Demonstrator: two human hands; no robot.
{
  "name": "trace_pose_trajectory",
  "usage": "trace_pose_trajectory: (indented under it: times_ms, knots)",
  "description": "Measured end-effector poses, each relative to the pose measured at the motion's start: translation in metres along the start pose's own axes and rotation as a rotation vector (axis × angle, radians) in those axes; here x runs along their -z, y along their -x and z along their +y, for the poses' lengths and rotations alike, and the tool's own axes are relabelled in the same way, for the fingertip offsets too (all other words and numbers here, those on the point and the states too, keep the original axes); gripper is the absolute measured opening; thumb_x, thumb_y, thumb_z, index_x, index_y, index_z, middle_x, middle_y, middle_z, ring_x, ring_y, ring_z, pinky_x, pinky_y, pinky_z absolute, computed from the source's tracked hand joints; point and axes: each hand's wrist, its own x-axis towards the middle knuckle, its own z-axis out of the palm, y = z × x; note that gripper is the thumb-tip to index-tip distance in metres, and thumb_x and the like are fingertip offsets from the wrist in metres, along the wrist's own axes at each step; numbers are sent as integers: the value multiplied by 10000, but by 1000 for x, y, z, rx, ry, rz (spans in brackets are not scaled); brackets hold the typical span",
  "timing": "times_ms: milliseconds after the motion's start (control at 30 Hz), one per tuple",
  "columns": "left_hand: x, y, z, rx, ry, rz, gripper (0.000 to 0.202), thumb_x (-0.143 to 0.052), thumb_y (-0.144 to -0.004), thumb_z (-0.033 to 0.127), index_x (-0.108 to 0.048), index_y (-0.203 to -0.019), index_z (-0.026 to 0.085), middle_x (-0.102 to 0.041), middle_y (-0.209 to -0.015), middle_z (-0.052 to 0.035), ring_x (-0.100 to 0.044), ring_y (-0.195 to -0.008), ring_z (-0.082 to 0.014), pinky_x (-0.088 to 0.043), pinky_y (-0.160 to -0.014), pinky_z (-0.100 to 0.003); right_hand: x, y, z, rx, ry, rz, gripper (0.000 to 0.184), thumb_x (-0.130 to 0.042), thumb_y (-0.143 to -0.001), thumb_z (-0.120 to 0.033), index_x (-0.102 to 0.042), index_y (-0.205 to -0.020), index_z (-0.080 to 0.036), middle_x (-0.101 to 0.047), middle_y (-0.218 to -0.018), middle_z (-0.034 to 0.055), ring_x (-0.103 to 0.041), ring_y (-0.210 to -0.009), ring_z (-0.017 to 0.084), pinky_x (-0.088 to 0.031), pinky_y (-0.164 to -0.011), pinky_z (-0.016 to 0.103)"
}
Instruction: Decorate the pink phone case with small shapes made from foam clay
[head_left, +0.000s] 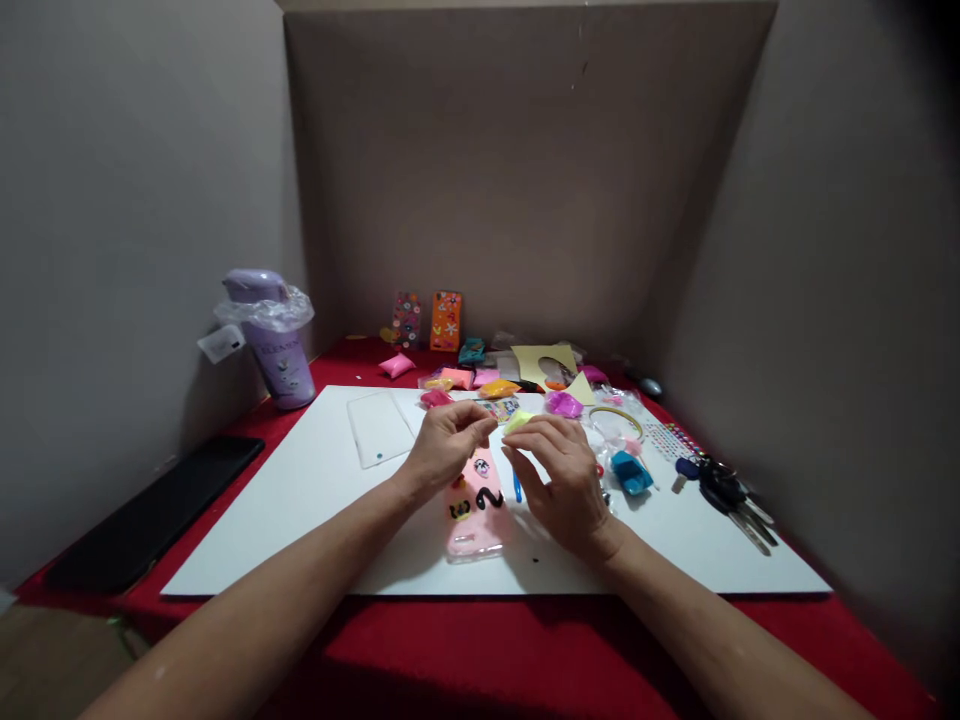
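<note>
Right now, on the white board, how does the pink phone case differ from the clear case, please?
Colour: the pink phone case is tinted, while the clear case is pale and see-through.
Decoration: the pink phone case carries black shapes and other small pieces; the clear case shows only a small teal dot.
Place: the pink phone case lies nearer the person than the clear case.
Both lie on the white board.

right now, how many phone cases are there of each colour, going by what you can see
Pink phone case, partly behind the hands: 1
Clear phone case, lying on the white board: 1
Orange phone case, at the back: 1
Dark multicoloured phone case, beside the orange one: 1
Total: 4
</note>
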Motion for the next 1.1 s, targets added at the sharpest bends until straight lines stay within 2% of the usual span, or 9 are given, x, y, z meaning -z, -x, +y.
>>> trace_pose_trajectory:
  times_ms: [133,233,300,433,633,700,900,1100]
  knots:
    - [1,-1,-3,-27,8,24,165,-600,-778,293,-653,-742,141,-514,-531,35,-379,-417,-46,-291,-370,-167,-1,1,0,16,1,-2,90,-544,-856,-176,-622,-889,-207,-676,-860,47,-570,-882,218,-407,-812,394]
    - [2,-2,-2,-37,16,25,123,-648,-727,258,-620,-693,143,-500,-517,51,-378,-413,-46,-301,-375,-171,-2,0,0,20,11,5,83,-545,-857,-180,-622,-872,-205,-675,-851,49,-570,-862,219,-408,-803,396]
    - [2,-1,-1,-48,16,28,165,-671,-710,261,-576,-640,146,-472,-495,63,-369,-411,-43,-301,-380,-169,-2,0,1,17,17,6,86,-540,-859,-184,-623,-863,-205,-674,-849,52,-572,-852,219,-411,-793,395]
    - [4,-1,0,-79,-29,24,237,-621,-766,288,-545,-592,145,-483,-506,47,-397,-442,-52,-314,-401,-170,-2,1,3,21,11,14,89,-543,-854,-176,-627,-867,-204,-674,-847,52,-576,-857,219,-417,-797,397]
    - [4,-2,-1,-67,-12,43,58,-621,-728,202,-633,-719,145,-490,-499,57,-395,-412,-57,-312,-398,-188,-4,2,2,31,-26,2,91,-556,-844,-169,-632,-879,-206,-674,-839,51,-581,-875,220,-428,-805,399]
    - [3,-2,-1,-40,27,59,62,-637,-706,196,-630,-736,143,-502,-498,59,-400,-403,-58,-314,-399,-194,-3,2,1,29,-38,-1,98,-553,-845,-163,-633,-885,-204,-671,-835,52,-582,-875,218,-432,-805,400]
    - [3,-1,2,-1,11,41,264,-621,-771,339,-530,-620,144,-460,-491,62,-361,-424,-50,-293,-425,-191,-3,2,0,23,-62,20,103,-578,-824,-132,-630,-889,-193,-669,-839,50,-580,-883,217,-440,-800,406]
    - [2,1,-1,-21,-58,-75,450,-528,-832,496,-482,-555,144,-438,-489,44,-384,-467,-67,-306,-468,-202,-3,1,-1,28,-97,7,144,-575,-817,-93,-610,-918,-189,-662,-842,52,-569,-879,219,-442,-782,413]
